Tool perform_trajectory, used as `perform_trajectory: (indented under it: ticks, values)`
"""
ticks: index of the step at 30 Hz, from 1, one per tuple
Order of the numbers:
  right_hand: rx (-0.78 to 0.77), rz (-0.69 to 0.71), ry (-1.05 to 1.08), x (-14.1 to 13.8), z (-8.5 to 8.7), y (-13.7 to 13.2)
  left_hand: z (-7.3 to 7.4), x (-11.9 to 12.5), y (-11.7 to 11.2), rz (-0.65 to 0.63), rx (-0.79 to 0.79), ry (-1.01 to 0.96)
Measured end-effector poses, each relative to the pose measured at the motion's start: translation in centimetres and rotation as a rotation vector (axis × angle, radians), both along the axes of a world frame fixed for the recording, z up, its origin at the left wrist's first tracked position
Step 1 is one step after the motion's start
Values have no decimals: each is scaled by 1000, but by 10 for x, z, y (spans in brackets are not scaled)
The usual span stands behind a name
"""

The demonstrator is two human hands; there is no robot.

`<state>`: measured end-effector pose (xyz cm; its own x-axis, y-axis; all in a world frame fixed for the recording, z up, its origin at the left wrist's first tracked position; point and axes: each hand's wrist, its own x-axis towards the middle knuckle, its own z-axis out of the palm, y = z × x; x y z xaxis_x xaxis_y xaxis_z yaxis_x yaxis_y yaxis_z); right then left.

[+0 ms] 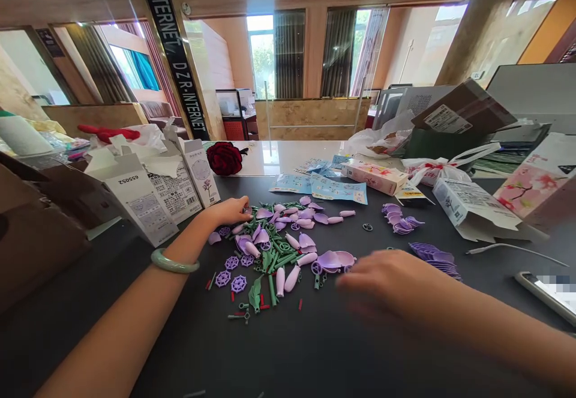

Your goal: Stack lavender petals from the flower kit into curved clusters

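A loose heap of building-toy pieces point(283, 245) lies on the dark table point(315, 350): purple petals, green stems, small purple wheels. My left hand point(227, 211), with a pale green bangle point(174, 262) on the wrist, reaches into the heap's far left edge; its fingers are curled and pinched at the pieces, and what they hold is hidden. My right hand point(382, 281) hovers palm down at the heap's right side, smeared by motion, fingertips close to a wide purple petal point(335, 260).
Two sorted stacks of purple petals point(400, 218) point(434, 257) lie right of the heap. Opened white boxes point(148, 197) stand at the left, pink flower boxes point(528, 188) at the right, blue leaflets point(324, 188) and a red rose point(224, 158) behind. A phone point(546, 293) lies at right.
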<state>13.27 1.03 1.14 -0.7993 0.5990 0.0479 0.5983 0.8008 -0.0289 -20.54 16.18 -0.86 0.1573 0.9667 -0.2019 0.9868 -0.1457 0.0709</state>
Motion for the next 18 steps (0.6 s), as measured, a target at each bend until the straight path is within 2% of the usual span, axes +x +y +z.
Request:
perform_trajectory:
  ticks: [3, 6, 9, 12, 15, 18]
  values:
    - [-5, -33, 31, -45, 16, 36, -4, -2, 3, -12, 5, -27]
    - [-37, -180, 143, -89, 18, 79, -4, -6, 5, -9, 17, -47]
    - [-53, -232, 178, -124, 2, 120, -3, -8, 7, 5, 35, -56]
    - [-77, -255, 176, -147, -19, 148, -2, -10, 8, 22, 66, -67]
    - [-108, -248, 166, -158, -33, 164, 0, -9, 9, 56, 124, -83]
    - [-143, -209, 162, -161, -37, 171, 4, -6, 10, 112, 212, -109]
